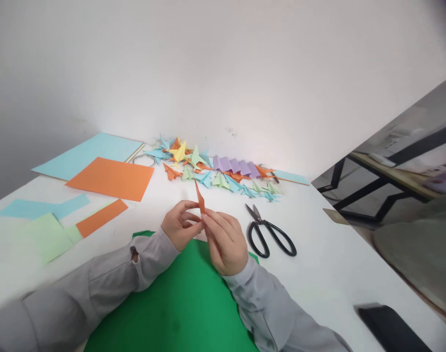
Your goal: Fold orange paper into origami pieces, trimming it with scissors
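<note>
A thin orange paper shape (199, 196) is being pinched between both hands, just above a big green sheet (186, 303). The left hand (179, 226) is being closed on the bottom of the shape from one side, and the right hand (226, 240) is being closed on it from the other side, so the fingertips of the two hands are being pressed together around the paper. The pointed end is being held up, above and a little beyond the fingers, likely so the folds can be seen and squeezed flat. The green sheet is being kept right under the wrists, likely as a soft, clean place to work on. Black scissors (270, 233) are being left just beside the right hand, with the blades shut and pointing away, where they are being kept easy to reach. A pile of folded paper shapes (211, 171) in many colours is being kept far past the fingertips, by the wall. A flat orange sheet (111, 178) and a blue sheet (89, 155) are being kept past the left hand, well apart from it.
</note>
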Motion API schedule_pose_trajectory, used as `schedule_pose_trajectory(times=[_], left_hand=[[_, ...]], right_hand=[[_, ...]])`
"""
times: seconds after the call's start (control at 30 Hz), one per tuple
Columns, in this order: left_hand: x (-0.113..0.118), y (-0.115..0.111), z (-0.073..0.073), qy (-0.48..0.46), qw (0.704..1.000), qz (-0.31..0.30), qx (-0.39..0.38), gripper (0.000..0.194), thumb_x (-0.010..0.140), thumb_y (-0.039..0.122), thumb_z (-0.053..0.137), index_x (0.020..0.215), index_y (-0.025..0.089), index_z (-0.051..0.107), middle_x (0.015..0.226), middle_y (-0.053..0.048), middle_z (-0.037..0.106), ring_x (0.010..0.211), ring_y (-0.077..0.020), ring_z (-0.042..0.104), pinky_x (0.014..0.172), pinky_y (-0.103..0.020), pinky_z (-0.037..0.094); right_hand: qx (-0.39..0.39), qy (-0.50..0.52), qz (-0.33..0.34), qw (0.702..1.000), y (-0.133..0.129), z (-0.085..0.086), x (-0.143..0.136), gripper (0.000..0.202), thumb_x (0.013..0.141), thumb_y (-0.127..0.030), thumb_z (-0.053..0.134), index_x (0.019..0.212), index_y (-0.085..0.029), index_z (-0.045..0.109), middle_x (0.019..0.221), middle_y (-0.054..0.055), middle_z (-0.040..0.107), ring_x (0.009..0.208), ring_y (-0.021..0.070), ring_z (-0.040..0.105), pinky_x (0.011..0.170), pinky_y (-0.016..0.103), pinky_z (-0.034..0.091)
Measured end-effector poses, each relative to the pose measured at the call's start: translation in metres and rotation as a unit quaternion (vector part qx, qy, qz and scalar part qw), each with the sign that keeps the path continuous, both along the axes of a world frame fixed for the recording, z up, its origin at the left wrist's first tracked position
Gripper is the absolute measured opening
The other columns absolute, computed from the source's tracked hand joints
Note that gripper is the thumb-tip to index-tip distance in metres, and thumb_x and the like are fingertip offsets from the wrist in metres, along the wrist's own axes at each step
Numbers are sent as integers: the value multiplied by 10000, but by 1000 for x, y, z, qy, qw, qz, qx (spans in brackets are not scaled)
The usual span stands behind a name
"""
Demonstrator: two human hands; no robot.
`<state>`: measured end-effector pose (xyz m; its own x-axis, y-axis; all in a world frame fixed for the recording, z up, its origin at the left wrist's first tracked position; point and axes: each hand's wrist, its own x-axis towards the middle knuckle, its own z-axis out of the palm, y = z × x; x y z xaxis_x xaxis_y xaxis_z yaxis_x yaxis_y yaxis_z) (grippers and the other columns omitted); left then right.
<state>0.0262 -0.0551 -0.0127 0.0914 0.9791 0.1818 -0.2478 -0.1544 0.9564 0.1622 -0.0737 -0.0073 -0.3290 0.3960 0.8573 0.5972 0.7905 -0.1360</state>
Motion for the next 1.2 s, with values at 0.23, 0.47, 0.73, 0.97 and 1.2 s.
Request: schedule_pose_trajectory(times=[0.23,0.47,0.73,0.97,1.2], left_hand=[[1,-1,-1,5,1000,-2,-7,389,614,280,721,931,149,538,767,-40,638,635,-127,620,499,-217,512],[1,-1,1,16,1000,-2,-14,344,639,252,690,927,142,536,689,-12,622,575,-122,615,504,-238,522],[-1,-4,3,53,998,3,-27,338,632,236,680,932,150,550,700,-18,633,560,-121,618,522,-236,509],[0,-6,4,89,996,-5,-31,324,629,237,671,922,155,559,694,-24,636,571,-126,620,502,-220,493],[0,-5,2,86,996,-2,-31,327,625,252,678,912,157,554,659,-14,631,565,-130,625,499,-216,492]], right_hand=[[-17,14,2,1000,-1,2,0,448,745,10,486,1167,-139,509,1059,167,612,967,243,559,760,424,490],[-26,23,-21,999,-1,2,-1,477,767,-42,492,1233,-143,462,1071,159,611,975,243,569,767,407,493],[-110,85,-74,987,3,-7,-1,577,801,-156,529,1334,-159,308,1112,157,588,909,226,596,741,415,518],[-106,84,-74,988,5,-7,0,511,808,-193,540,1289,-163,368,1082,140,605,905,226,596,737,407,518],[-108,83,-67,988,6,-8,0,453,809,-196,541,1240,-152,410,1072,144,605,903,225,590,733,407,515]])
